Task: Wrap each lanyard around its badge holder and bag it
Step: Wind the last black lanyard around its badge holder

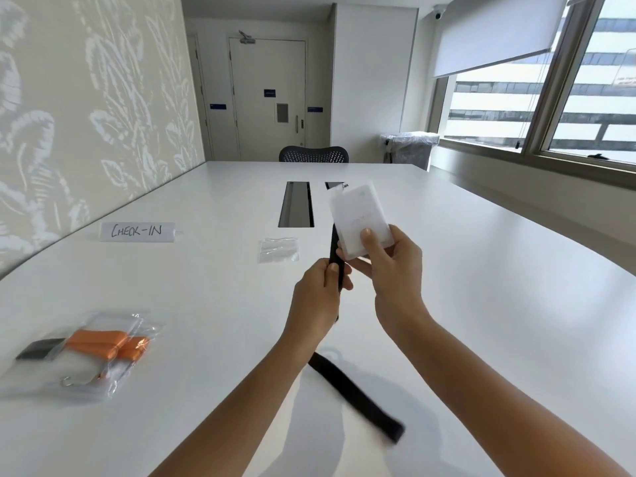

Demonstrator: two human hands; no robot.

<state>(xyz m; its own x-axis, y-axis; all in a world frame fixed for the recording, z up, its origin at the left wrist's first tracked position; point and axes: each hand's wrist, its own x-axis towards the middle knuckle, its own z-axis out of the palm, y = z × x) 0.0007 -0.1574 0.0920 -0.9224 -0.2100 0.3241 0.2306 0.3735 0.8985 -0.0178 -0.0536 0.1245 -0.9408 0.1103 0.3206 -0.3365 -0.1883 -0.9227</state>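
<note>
wrapping the black lanyard: barely begun

the right hand (385, 266) holds the holder (358, 218) up above the table (206, 304), thumb on its face and fingers curled behind its lower end. the left hand (320, 287) is clenched round the black lanyard (354, 394) just below and left of the holder. the strap runs down from there, and its loose, blurred end lies on the table near the person. no turn of strap shows across the holder, so the wrap looks hardly started. next, i judge, the left hand must carry the strap round the holder in snug turns while the right steadies it. an empty bag (278, 250) lies beyond the hands; an orange set (89, 352) lies bagged at the left.
</note>
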